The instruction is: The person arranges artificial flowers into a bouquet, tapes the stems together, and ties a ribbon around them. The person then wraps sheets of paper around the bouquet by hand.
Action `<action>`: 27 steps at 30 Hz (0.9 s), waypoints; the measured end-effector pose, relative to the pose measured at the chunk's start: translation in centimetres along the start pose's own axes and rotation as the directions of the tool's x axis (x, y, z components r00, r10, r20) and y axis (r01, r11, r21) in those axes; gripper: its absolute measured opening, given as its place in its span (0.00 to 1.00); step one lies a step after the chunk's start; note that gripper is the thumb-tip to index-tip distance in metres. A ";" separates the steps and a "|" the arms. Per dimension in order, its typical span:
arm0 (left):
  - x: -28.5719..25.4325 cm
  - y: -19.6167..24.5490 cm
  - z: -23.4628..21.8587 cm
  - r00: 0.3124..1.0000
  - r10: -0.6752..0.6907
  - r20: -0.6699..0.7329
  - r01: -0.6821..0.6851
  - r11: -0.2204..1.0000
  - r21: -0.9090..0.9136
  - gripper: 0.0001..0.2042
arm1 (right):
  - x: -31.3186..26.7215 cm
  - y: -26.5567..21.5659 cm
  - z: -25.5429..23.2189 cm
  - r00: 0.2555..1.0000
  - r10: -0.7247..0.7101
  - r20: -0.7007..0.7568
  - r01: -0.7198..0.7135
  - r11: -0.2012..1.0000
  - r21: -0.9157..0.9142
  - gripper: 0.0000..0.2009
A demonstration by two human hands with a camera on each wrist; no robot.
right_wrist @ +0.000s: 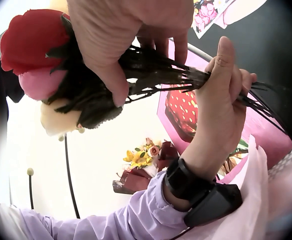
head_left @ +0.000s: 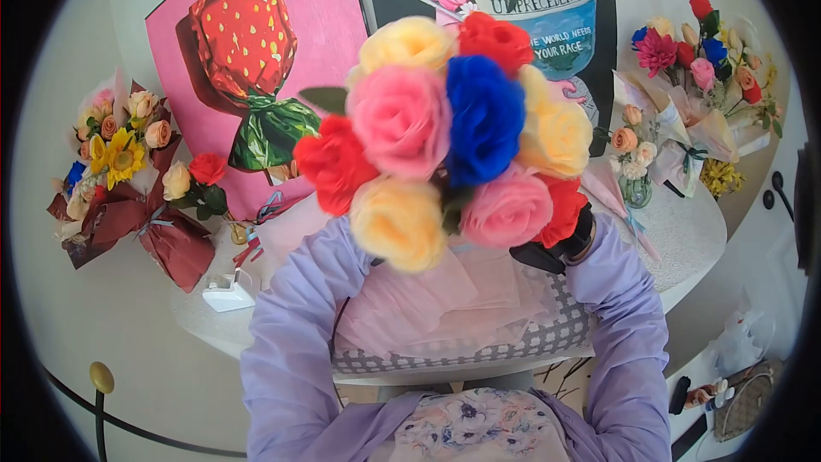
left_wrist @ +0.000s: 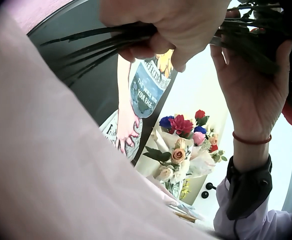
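A bouquet of artificial roses (head_left: 400,124) in red, pink, blue and cream is held up before the chest, hiding most of both hands in the head view. My left hand (right_wrist: 217,107) grips the gathered dark stems (right_wrist: 151,75) low down, thumb laid along them; the loose ends fan out past the fist. Higher up, just beneath the blooms, my right hand (left_wrist: 251,95) holds the upper stems between thumb and fingers. Under the bouquet lie pink wrapping sheets (head_left: 428,312) on a grey checked cloth (head_left: 513,342).
On the left stand a maroon-wrapped bouquet (head_left: 171,239) and a white tape dispenser (head_left: 229,291). A small glass vase (head_left: 636,192) of flowers and a paper-wrapped bouquet (head_left: 714,128) stand on the right. Paintings (head_left: 338,8) lean behind the table. A handbag (head_left: 747,402) sits at lower right.
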State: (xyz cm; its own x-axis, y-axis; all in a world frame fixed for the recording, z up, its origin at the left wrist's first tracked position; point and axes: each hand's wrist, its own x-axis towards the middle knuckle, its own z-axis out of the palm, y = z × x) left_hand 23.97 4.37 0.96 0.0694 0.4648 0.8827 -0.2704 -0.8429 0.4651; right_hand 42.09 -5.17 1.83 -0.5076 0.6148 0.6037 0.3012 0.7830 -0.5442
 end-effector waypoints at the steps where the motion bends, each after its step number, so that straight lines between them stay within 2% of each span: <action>1: 1.2 -0.7 2.2 1.000 0.004 0.002 -0.004 1.000 -0.004 0.11 | -0.4 0.1 -0.1 1.000 -0.001 -0.008 0.001 1.000 -0.002 0.28; 2: 2.2 -1.2 4.5 1.000 0.006 0.004 -0.006 1.000 -0.009 0.11 | -0.1 0.3 0.0 1.000 -0.002 -0.016 0.001 1.000 -0.003 0.28; 3: 0.8 -0.4 0.8 1.000 0.008 0.005 -0.008 1.000 -0.013 0.11 | 0.4 0.5 -0.1 1.000 -0.002 -0.024 0.002 1.000 -0.003 0.28; 9: 0.8 -0.2 0.5 1.000 0.016 -0.002 -0.016 1.000 -0.027 0.11 | -1.2 1.4 0.3 0.999 -0.005 -0.052 0.005 1.000 0.003 0.27; 10: 1.2 -0.3 0.7 1.000 0.018 -0.005 -0.018 0.999 -0.029 0.11 | 4.1 1.5 0.9 0.998 -0.006 -0.055 0.007 1.000 0.003 0.27; 11: 1.1 -0.3 0.7 1.000 0.021 -0.008 -0.021 0.999 -0.030 0.11 | 2.0 1.7 0.7 0.998 -0.008 -0.058 0.009 1.000 0.004 0.27; 13: 1.3 -0.3 0.8 1.000 0.026 -0.014 -0.026 0.999 -0.033 0.11 | 2.5 2.0 0.7 0.998 -0.012 -0.063 0.013 1.000 0.005 0.27; 14: 1.3 -0.4 1.0 0.999 0.028 -0.018 -0.028 0.999 -0.034 0.11 | -2.1 2.1 0.5 0.998 -0.014 -0.065 0.014 1.000 0.006 0.27; 20: 1.8 -0.7 2.6 0.998 0.042 -0.049 -0.044 0.998 -0.036 0.11 | -1.3 2.7 2.5 0.997 -0.028 -0.069 0.030 0.999 0.015 0.27; 22: 1.8 -0.6 2.5 0.997 0.048 -0.061 -0.051 0.998 -0.034 0.11 | -3.4 3.6 0.7 0.997 -0.035 -0.069 0.037 0.999 0.018 0.27; 23: 1.8 -0.6 2.5 0.996 0.053 -0.067 -0.055 0.998 -0.033 0.11 | -2.9 3.3 0.7 0.997 -0.040 -0.068 0.041 0.999 0.019 0.26; 24: 1.9 -0.5 2.5 0.996 0.058 -0.074 -0.061 0.998 -0.032 0.11 | 5.5 4.4 -0.2 0.997 -0.045 -0.068 0.046 0.999 0.019 0.26; 25: 2.0 -0.5 2.4 0.995 0.063 -0.081 -0.066 0.997 -0.031 0.11 | 1.9 4.2 0.5 0.997 -0.050 -0.067 0.052 0.998 0.020 0.26; 27: 2.0 -0.4 2.4 0.993 0.074 -0.093 -0.077 0.997 -0.029 0.11 | 0.4 4.6 0.4 0.996 -0.060 -0.065 0.061 0.998 0.021 0.26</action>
State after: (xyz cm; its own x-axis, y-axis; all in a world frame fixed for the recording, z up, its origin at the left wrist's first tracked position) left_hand 26.58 5.00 2.67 -0.0407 0.4247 0.9044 -0.3027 -0.8679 0.3940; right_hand 42.93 -1.38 -0.62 -0.4709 0.5715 0.6720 0.2526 0.8172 -0.5180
